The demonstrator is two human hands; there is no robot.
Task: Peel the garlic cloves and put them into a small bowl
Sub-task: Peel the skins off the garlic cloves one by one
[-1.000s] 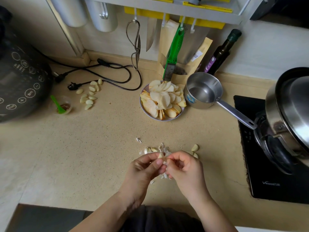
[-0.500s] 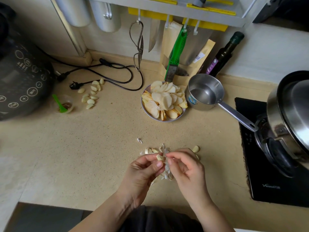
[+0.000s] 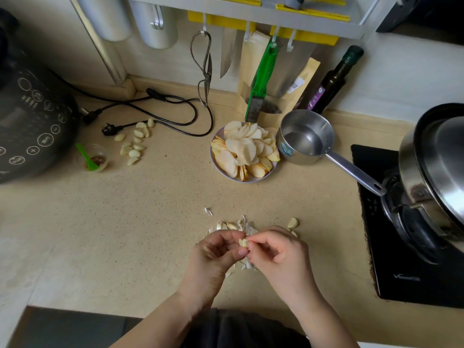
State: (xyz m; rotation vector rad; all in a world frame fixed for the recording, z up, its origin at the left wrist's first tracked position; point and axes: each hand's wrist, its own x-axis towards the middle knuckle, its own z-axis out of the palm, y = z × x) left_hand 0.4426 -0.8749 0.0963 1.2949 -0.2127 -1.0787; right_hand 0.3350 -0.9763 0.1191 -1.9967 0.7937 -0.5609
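Observation:
My left hand (image 3: 216, 252) pinches a pale garlic clove (image 3: 243, 243) between thumb and fingers, just above the counter. My right hand (image 3: 278, 254) pinches at the clove's top from the right, fingertips on its skin. Under and behind the hands lies a small heap of papery skins and unpeeled cloves (image 3: 233, 226). Two loose cloves (image 3: 292, 223) lie to the right of the heap. A group of peeled cloves (image 3: 134, 144) sits far left on the counter, next to a small clear bowl (image 3: 100, 159) with a green spoon in it.
A plate of sliced fruit (image 3: 244, 153) stands mid-counter, with a steel saucepan (image 3: 305, 140) to its right. A black induction hob (image 3: 406, 247) carries a steel pot on the right. A dark cooker (image 3: 30, 121) and its cables are at left; scissors and knives hang at the back.
Both hands stayed together over the skin heap, shifting only slightly. My right fingertips have worked at the clove's top; more of the pale clove shows between the fingers.

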